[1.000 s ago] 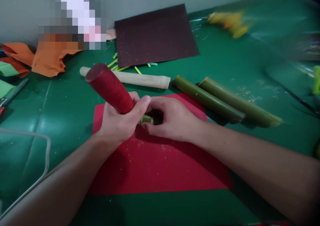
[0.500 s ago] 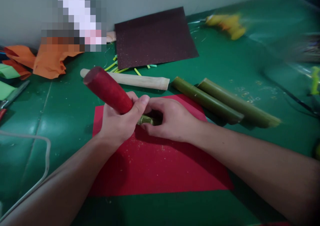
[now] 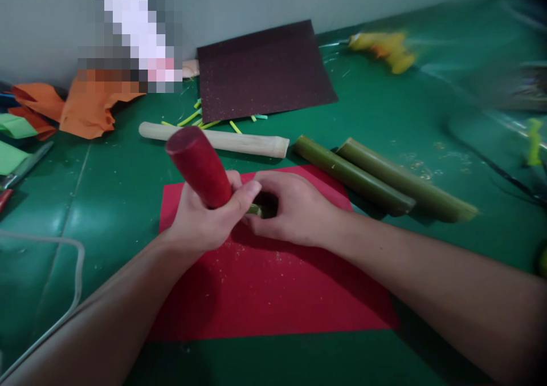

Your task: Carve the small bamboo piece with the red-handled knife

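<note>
My left hand (image 3: pixel 209 218) is wrapped round a red cylinder (image 3: pixel 200 166), which tilts up toward the upper left with its flat end showing. Close against it, my right hand (image 3: pixel 294 206) curls round a short green piece (image 3: pixel 256 210), mostly hidden between the fingers. Both hands are over a red sheet (image 3: pixel 273 295) sprinkled with small pale crumbs. Just behind the sheet lies a pale stick (image 3: pixel 243 142). Two green bamboo-like tubes (image 3: pixel 354 172) (image 3: pixel 410 178) rest side by side to the right.
A dark sheet (image 3: pixel 265 72) lies at the back over yellow-green strips (image 3: pixel 190 117). Crumpled orange paper (image 3: pixel 88 106) is at the left, near a blade with a red handle (image 3: pixel 5 198). A yellow tool (image 3: pixel 384 49) lies at the back right. A pale wire (image 3: pixel 79 272) bends at the left.
The red cylinder has swung more upright and shifted slightly right and down, with my left hand still round it. Less of the green piece shows between my hands.
</note>
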Motion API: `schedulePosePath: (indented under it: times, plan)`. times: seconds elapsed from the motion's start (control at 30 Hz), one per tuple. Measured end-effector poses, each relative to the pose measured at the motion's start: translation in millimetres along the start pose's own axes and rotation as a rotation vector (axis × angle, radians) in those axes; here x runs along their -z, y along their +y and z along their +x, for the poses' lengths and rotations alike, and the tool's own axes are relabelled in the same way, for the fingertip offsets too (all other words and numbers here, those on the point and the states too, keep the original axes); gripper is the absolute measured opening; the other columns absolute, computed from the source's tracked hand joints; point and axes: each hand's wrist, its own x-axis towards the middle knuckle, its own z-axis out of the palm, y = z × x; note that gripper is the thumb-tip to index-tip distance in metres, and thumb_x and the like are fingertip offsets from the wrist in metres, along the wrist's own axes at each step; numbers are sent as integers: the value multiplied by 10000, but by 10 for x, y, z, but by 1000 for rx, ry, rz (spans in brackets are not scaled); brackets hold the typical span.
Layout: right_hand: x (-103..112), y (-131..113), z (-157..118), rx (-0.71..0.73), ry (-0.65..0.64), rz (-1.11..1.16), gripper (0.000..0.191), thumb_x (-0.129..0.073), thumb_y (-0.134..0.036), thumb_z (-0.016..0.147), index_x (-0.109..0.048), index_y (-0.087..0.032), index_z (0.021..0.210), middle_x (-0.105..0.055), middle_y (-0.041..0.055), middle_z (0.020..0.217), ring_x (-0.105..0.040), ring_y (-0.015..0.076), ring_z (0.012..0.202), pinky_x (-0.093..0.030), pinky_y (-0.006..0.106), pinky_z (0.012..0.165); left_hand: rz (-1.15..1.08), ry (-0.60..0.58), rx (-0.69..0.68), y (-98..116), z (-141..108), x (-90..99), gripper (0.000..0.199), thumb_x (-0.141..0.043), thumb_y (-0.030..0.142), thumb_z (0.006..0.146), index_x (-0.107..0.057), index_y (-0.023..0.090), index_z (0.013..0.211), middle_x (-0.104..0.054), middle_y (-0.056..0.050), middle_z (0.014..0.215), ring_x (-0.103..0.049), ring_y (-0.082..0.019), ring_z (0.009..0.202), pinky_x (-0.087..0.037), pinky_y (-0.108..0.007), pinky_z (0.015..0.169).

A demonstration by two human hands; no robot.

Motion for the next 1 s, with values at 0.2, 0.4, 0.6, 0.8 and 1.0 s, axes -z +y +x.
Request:
schedulePosePath:
  times: [0.2,0.4,0.6,0.8,1.0]
  plan:
    - [1,16,11,6,-11,3,186,-697,-251,726,-697,-174,896,-697,31,880,-575,162,770,-398,292,669,-7,165,14,-9,11,-18,329,-683,220,790,-515,206,507,-428,46,484,-403,-75,463,-476,-193,489]
    - [12,1,4,12,-17,-1,179,-694,-247,734,-690,-174,897,-696,33,887,-569,158,773,-398,289,674,-13,96,33,15,21,-5,345,-689,228,776,-491,203,495,-422,42,486,-387,-75,469,-480,-204,502]
    - [-6,25,0,8,8,6,197,-701,-265,729,-694,-178,906,-711,32,883,-589,167,782,-401,289,676,7,43,47,21,1,-1,362,-714,233,741,-458,202,488,-407,43,470,-376,-75,435,-430,-211,429]
    - [-1,29,18,24,5,17,183,-697,-262,731,-686,-173,891,-705,43,904,-594,175,799,-418,297,689,5,188,-4,-3,-11,-35,274,-743,201,751,-569,209,540,-505,48,508,-455,-79,465,-468,-208,479]
    - [6,20,20,12,-4,-9,165,-701,-255,725,-680,-184,873,-691,27,865,-564,161,762,-395,293,672,-57,156,9,-34,17,-13,335,-724,254,828,-552,220,543,-425,54,473,-426,-87,463,-468,-213,497]
